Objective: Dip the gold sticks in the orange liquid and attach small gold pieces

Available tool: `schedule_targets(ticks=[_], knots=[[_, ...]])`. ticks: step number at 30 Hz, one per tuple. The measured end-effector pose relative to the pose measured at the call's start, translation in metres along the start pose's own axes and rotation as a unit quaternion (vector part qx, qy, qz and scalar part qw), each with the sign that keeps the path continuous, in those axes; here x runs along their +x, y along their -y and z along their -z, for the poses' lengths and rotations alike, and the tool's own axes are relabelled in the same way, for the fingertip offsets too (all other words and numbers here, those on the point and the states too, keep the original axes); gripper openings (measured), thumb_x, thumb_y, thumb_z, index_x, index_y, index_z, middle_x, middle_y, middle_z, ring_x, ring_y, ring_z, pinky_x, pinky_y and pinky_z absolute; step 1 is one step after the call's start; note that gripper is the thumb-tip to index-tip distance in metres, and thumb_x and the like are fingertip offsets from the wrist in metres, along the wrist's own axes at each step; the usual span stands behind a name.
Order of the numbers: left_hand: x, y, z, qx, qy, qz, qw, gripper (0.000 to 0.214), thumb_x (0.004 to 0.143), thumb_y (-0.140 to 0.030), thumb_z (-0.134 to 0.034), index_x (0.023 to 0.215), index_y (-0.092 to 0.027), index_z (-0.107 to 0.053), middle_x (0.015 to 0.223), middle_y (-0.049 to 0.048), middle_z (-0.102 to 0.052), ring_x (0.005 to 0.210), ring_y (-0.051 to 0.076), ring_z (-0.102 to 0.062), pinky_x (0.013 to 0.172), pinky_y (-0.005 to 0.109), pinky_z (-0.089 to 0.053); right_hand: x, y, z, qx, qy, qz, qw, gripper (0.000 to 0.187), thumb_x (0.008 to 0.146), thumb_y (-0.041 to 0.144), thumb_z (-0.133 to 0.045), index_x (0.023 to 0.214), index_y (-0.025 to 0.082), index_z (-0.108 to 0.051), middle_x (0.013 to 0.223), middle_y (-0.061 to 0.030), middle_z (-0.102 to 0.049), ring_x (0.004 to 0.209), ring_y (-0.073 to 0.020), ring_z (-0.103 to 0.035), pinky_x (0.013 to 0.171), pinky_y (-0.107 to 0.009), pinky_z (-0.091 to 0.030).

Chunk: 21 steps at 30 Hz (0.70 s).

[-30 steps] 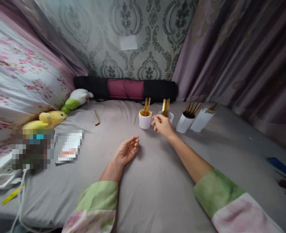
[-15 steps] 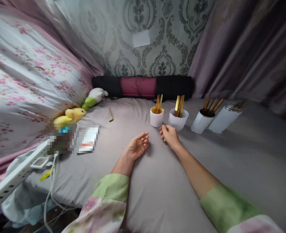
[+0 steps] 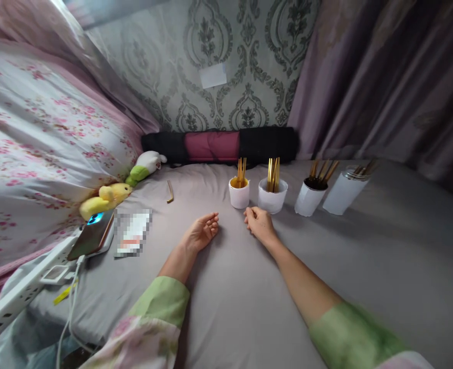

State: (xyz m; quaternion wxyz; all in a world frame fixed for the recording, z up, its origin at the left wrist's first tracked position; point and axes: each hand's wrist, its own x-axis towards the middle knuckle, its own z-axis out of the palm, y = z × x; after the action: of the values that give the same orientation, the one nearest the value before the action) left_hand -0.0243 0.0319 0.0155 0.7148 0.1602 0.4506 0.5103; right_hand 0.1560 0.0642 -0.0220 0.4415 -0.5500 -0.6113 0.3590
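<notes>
My left hand (image 3: 202, 232) rests palm up on the grey sheet (image 3: 234, 302), its fingers loosely bent and nothing in them. My right hand (image 3: 260, 222) lies on its side with the fingers curled in; I see nothing held. Just beyond it stand a small white cup (image 3: 239, 197) with a yellow inside and a wider white cup (image 3: 272, 199). Thin gold sticks (image 3: 242, 173) rise from the small cup, more gold sticks (image 3: 273, 175) from the wider one. Farther right, a white cylinder (image 3: 309, 200) and a taller white jar (image 3: 344, 193) hold darker sticks.
A bent gold-brown piece (image 3: 170, 192) lies left of the cups. At left are a phone (image 3: 91, 236), a blurred packet (image 3: 133, 233), a white power strip (image 3: 19, 292) with cables, and plush toys (image 3: 105, 199). A black and maroon roll (image 3: 211, 146) lies along the wall.
The view has shifted, so everything sits lower and more to the left. My left hand has moved slightly left, away from the right hand. The cups and sticks stay in place.
</notes>
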Motion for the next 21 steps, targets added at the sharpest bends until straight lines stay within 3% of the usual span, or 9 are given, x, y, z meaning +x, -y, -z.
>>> schedule_targets(ticks=[10,21], knots=[[0.023,-0.036,0.012,0.121,-0.098,-0.045,0.987,0.004,0.073,-0.008,-0.05,0.075,-0.01,-0.053,0.059,0.001,-0.053,0.042,0.003,-0.047,0.038,0.013,-0.037,-0.001,0.002,0.002,-0.003,0.0,0.008,1.0,0.033,0.081,0.038,-0.035,0.071,0.015,-0.056,0.054,-0.001,-0.058,0.039,-0.0076,-0.048,0.04,-0.018,-0.036],[0.041,-0.057,0.021,0.299,-0.16,-0.122,0.933,0.008,0.066,-0.014,-0.059,0.068,-0.012,-0.051,0.058,0.002,-0.055,0.043,0.005,-0.045,0.04,0.016,-0.032,0.0,-0.002,0.0,-0.004,-0.006,0.018,1.0,0.035,0.081,0.04,-0.034,0.07,0.016,-0.056,0.052,-0.0005,-0.057,0.038,-0.0081,-0.049,0.038,-0.018,-0.035]])
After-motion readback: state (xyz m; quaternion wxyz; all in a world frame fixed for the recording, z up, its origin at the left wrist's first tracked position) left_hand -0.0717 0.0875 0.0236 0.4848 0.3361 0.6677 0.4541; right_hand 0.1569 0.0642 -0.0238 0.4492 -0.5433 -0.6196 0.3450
